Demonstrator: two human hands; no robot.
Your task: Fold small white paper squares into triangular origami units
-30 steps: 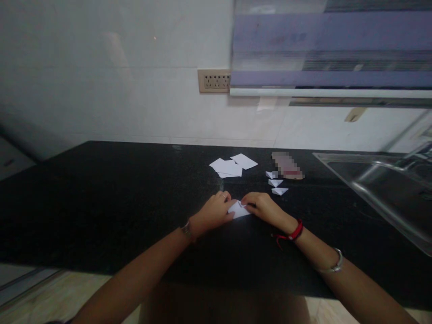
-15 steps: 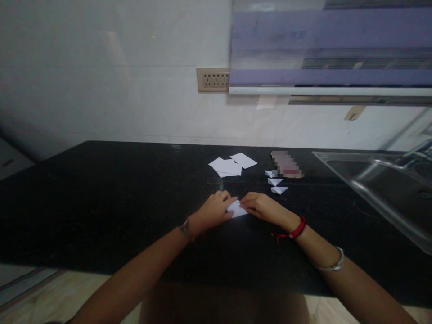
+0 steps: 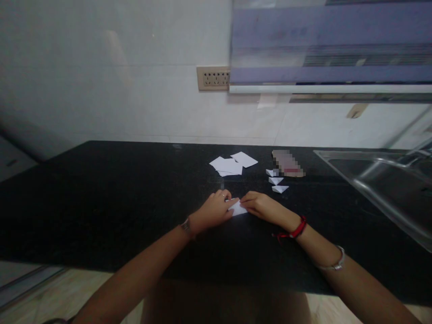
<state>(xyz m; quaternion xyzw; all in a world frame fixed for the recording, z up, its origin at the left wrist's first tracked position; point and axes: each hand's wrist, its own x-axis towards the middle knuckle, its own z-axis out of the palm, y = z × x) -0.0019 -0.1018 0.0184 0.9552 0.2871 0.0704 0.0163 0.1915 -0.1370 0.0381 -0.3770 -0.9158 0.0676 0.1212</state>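
Note:
On the dark counter in front of me lies a small folded piece of white paper [image 3: 239, 208], held between my two hands. My left hand [image 3: 215, 208] grips its left end, with the thumb along the near side and the other fingers curled behind. At the right end, my right hand [image 3: 261, 206] pinches the paper with fingertips close together. Beyond the hands rest several flat white paper sheets [image 3: 230, 166], partly overlapping. To the right sit three small folded white paper pieces [image 3: 280, 189] in a column, pointed in shape.
A pixelated flat object [image 3: 289, 163] lies behind the folded pieces, touching or nearly touching the farthest one. A steel sink [image 3: 359, 180] is set into the counter [image 3: 101, 198] at the right. The tiled wall carries a socket panel [image 3: 213, 78].
Both hands stay on the paper with only slight finger movement. The paper's upper edge looks a little flatter under the fingertips. The whole view has shifted very slightly.

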